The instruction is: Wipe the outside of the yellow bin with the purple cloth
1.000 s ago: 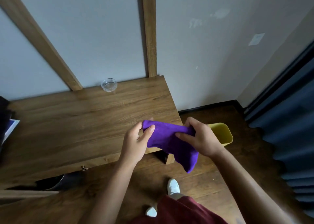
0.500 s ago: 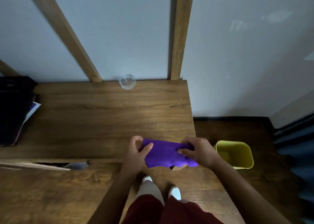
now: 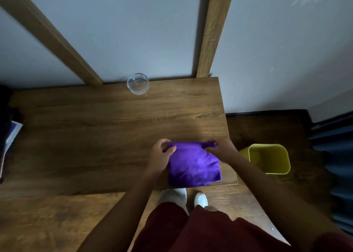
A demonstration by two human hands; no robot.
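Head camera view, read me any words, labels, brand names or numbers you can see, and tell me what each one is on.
None can be read.
The purple cloth, the yellow plastic bin, the clear glass bowl and the wooden desk show no print.
The white-edged sheet at the desk's left edge is too dark and blurred to tell.

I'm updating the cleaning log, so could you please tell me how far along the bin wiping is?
Done: the purple cloth is picked up. In hand: the left hand and right hand pinch its top corners over the table. Left: all the wiping; the yellow bin stands untouched on the floor.
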